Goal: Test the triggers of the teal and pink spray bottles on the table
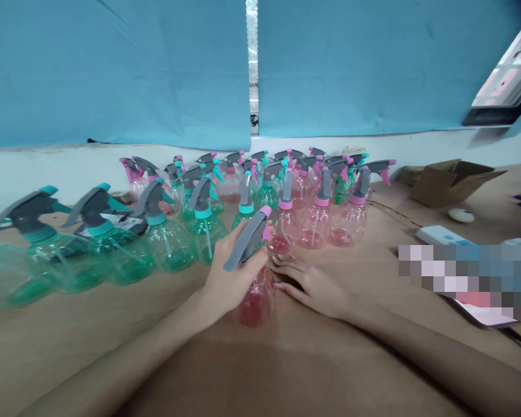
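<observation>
My left hand [230, 272] grips a pink spray bottle [255, 301] around its neck, under the grey trigger head [247, 240]; the bottle stands on the brown table [286, 370]. Beside the bottle's right side my right hand [310, 284] lies flat on the table, fingers stretched out and touching or almost touching the bottle's base. Just behind both hands stand several pink spray bottles [316, 220] and several green spray bottles [169, 237], all with grey trigger heads.
More green bottles [56, 255] line the left side. A blue curtain [113, 69] hangs behind the table. At the right lie a cardboard box [451, 182], a small white object [461, 215], a white device [440, 235] and a blurred patch.
</observation>
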Available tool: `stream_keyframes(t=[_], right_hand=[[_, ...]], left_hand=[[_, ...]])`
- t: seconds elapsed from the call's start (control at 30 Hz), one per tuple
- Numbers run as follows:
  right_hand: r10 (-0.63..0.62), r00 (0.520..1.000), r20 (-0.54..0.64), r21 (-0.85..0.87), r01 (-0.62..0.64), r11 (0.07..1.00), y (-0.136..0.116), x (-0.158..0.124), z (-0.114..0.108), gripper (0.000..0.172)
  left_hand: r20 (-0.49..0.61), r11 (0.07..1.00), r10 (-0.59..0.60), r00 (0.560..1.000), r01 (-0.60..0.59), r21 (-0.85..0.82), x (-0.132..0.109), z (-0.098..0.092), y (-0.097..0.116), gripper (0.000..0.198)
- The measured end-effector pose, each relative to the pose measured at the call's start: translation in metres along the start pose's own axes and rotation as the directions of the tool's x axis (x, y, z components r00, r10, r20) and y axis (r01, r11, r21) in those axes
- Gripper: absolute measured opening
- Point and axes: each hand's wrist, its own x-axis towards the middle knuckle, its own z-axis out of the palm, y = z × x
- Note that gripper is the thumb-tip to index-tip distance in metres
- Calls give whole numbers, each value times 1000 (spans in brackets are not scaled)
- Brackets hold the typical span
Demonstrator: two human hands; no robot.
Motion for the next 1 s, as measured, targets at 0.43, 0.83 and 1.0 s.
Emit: stream_keyframes(t=[0.43, 0.83, 1.0], right_hand=[[9, 1000, 2, -1, -9, 1000, -2, 0, -1, 39], [4, 1000, 3, 6, -4, 1000, -1, 0, -1, 39], [-2, 1000, -7, 11, 2, 1000, 0, 0, 0, 40]], left_hand=[[11, 1000, -5, 1000, 5, -2, 1, 0, 2, 10], [8, 1000, 11, 1000, -11, 1, 1, 0, 2, 13], [5, 999, 1, 1000, -2, 32, 1, -1, 4, 14]])
